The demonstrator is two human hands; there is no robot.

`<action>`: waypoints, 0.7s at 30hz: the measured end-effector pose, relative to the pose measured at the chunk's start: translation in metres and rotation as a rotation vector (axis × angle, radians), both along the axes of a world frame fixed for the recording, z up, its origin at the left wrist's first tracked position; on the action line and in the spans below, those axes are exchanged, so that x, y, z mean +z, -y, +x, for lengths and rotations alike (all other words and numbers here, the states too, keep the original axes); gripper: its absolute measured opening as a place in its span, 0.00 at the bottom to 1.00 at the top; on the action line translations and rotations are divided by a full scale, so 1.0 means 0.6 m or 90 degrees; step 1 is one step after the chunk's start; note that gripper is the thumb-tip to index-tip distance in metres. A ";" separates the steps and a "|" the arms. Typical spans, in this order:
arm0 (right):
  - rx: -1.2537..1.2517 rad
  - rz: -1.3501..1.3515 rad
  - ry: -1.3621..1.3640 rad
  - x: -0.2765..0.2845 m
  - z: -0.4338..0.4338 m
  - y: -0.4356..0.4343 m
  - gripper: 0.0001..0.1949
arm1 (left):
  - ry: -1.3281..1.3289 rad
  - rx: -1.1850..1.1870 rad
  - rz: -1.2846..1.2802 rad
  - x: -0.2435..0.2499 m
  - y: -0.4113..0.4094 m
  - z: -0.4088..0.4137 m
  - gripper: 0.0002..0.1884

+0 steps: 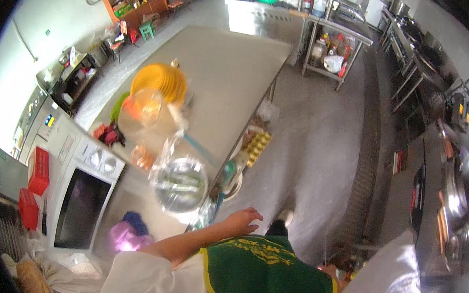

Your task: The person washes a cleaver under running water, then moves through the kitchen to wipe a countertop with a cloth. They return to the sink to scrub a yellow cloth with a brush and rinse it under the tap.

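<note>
My left hand (245, 222) hangs in front of my green apron (264, 274), palm down, fingers spread and nothing in them. It is nearest to the right edge of the long table (226, 64). On that table sits a round metal bowl (182, 184) under clear plastic film, with green pieces showing inside. Low at my right side, my right hand (328, 270) is partly hidden behind the apron, and its grip is unclear. Beside that arm is a white sheet or bag (391, 283); whether the hand touches it cannot be told.
Yellow stacked dishes (160, 80) stand farther up the table. A white microwave oven (87, 204) and red boxes (38, 171) are at left. Egg trays (256, 149) are beneath the table's right edge. Along the right wall runs a counter (400, 198) with pans; a steel rack (336, 37) stands ahead.
</note>
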State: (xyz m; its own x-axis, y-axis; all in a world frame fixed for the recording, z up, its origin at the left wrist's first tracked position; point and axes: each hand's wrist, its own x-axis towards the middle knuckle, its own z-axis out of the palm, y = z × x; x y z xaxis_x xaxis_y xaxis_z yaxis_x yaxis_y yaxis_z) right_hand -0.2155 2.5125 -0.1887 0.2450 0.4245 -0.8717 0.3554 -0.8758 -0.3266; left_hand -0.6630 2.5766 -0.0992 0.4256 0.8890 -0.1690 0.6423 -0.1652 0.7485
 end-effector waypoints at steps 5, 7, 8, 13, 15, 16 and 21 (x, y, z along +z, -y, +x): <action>0.208 0.005 0.056 0.022 0.023 -0.249 0.10 | -0.052 0.054 -0.014 0.029 -0.205 0.020 0.16; 0.279 0.004 0.069 0.062 0.023 -0.354 0.09 | -0.037 0.080 -0.003 0.040 -0.277 0.037 0.16; 0.306 0.002 0.069 0.085 0.015 -0.413 0.09 | -0.033 0.095 0.016 0.040 -0.314 0.043 0.16; 0.145 0.032 -0.076 0.013 0.044 -0.661 0.10 | -0.001 0.100 0.000 0.014 -0.476 0.071 0.16; 0.230 0.071 -0.051 0.029 0.010 -0.777 0.10 | 0.007 0.145 -0.009 0.035 -0.541 0.061 0.16; 0.313 0.086 -0.002 0.029 0.000 -0.831 0.10 | 0.021 0.159 -0.003 0.036 -0.572 0.051 0.16; 0.339 0.080 -0.019 0.074 -0.037 -1.054 0.12 | 0.079 0.230 -0.059 0.060 -0.801 0.017 0.15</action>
State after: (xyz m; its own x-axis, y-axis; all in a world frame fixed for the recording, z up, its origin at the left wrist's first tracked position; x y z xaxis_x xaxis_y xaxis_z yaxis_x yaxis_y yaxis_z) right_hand -0.2377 3.1448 -0.1446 -0.0555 0.5842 -0.8097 0.7277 -0.5316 -0.4334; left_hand -0.6526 3.0569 -0.0632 0.1104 0.9687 -0.2224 0.5497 0.1269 0.8257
